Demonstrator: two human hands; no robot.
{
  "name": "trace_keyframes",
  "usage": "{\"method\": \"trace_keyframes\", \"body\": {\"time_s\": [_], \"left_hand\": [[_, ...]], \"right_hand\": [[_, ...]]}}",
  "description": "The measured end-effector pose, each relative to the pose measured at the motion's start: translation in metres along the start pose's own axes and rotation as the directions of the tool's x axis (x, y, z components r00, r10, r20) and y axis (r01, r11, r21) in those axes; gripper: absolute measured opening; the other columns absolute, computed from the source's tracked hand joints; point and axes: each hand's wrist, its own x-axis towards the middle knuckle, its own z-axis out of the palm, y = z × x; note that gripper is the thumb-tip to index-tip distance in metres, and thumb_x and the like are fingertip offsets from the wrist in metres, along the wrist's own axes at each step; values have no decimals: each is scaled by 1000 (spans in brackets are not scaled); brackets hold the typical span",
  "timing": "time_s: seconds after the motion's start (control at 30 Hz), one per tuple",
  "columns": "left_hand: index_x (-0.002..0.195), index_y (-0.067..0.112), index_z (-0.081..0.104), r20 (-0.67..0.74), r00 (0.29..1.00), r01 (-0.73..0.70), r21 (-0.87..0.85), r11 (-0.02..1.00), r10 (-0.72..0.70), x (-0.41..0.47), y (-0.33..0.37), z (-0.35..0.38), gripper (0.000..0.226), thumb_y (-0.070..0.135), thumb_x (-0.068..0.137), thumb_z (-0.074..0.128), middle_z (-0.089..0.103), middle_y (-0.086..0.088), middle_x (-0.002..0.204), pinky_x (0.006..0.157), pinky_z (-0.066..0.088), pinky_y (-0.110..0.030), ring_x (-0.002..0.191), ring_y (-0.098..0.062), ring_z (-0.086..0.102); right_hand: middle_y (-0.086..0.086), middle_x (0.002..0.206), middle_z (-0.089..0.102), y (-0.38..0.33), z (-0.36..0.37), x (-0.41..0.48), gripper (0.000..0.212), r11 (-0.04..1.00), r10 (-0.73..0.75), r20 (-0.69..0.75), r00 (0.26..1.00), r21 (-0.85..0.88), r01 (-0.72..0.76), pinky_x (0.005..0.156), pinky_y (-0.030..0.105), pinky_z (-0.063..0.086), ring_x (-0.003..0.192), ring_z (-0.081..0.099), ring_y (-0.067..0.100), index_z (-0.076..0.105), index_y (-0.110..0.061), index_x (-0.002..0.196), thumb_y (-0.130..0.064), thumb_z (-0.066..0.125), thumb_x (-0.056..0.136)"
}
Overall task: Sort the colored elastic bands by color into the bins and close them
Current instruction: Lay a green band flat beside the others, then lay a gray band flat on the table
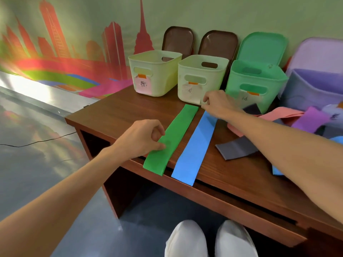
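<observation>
Fingers [161, 145] of the left hand [139, 138] pinch the flat green elastic band [176, 130], the right hand's [219, 104] grip unclear; next, probably lift it into the green plastic bin [235, 86].

1. One wide-angle camera sits on my head, looking forward and down.
2. It faces the counter [115, 112] and the wall [204, 12] behind it, from near and above the counter's front edge.
</observation>
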Motion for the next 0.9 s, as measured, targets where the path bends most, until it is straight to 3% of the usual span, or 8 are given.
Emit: {"method": "trace_keyframes", "body": {"time_s": [0.2, 0.33, 0.43, 0.53, 0.67, 0.8, 0.9], "left_hand": [[93, 21, 65, -95, 979, -193, -160, 968, 180, 0, 49, 24, 9, 17, 86, 64, 59, 4, 83, 65, 42, -18, 77, -8, 56], [89, 22, 65, -63, 965, -262, -267, 927, 255, 5, 86, 52, 7, 17, 85, 66, 56, 8, 73, 60, 38, -12, 67, -3, 52], [90, 24, 64, -67, 948, -317, -312, 896, 312, 10, 112, 77, 13, 17, 81, 70, 61, 5, 80, 65, 39, -12, 72, -3, 54], [95, 25, 62, -97, 942, -335, -316, 888, 321, 17, 133, 100, 14, 18, 84, 67, 60, 2, 90, 68, 38, -8, 80, -4, 54], [100, 22, 63, -211, 953, -282, -349, 894, 219, 31, 158, 123, 14, 15, 87, 61, 54, 1, 98, 75, 37, -7, 88, -6, 52], [113, 20, 62, -303, 952, -119, -229, 966, 46, 49, 162, 140, 23, 20, 91, 55, 54, -4, 115, 95, 43, -38, 110, -21, 48], [117, 21, 61, -289, 952, 22, -268, 963, -102, 55, 154, 143, 26, 25, 94, 49, 56, -5, 118, 99, 41, -46, 116, -24, 46]], "right_hand": [[-2, 96, 66, 42, -66, -56, 15, 995, -89, 94, 992, -44, 94, 79, 36, 51, 93, 60, 19, 70, -19, 97, -21, 61, 85], [2, 102, 69, 72, -108, -99, 23, 995, -77, 229, 970, -41, 89, 83, 31, 49, 92, 61, 18, 68, -15, 106, -23, 67, 84], [-1, 102, 69, 99, -131, -132, 27, 999, -29, 160, 987, -30, 34, 80, 24, 45, 90, 61, 13, 68, -15, 110, -23, 67, 85], [-2, 92, 69, 125, -139, -164, 20, 991, 52, -11, 999, 125, -50, 69, 13, 41, 76, 57, 6, 70, -15, 106, -17, 67, 85], [-6, 88, 65, 139, -121, -192, 15, 951, 138, -150, 979, 297, -89, 66, -1, 38, 70, 54, -4, 72, -13, 98, -9, 63, 87], [-7, 89, 69, 140, -91, -187, 14, 933, 147, -260, 954, 358, -46, 67, 5, 40, 68, 55, 0, 74, -19, 94, -12, 64, 87], [-8, 85, 66, 135, -79, -173, 14, 926, 119, -343, 932, 377, 20, 70, 13, 44, 69, 54, 2, 74, -19, 94, -12, 64, 87]]}}
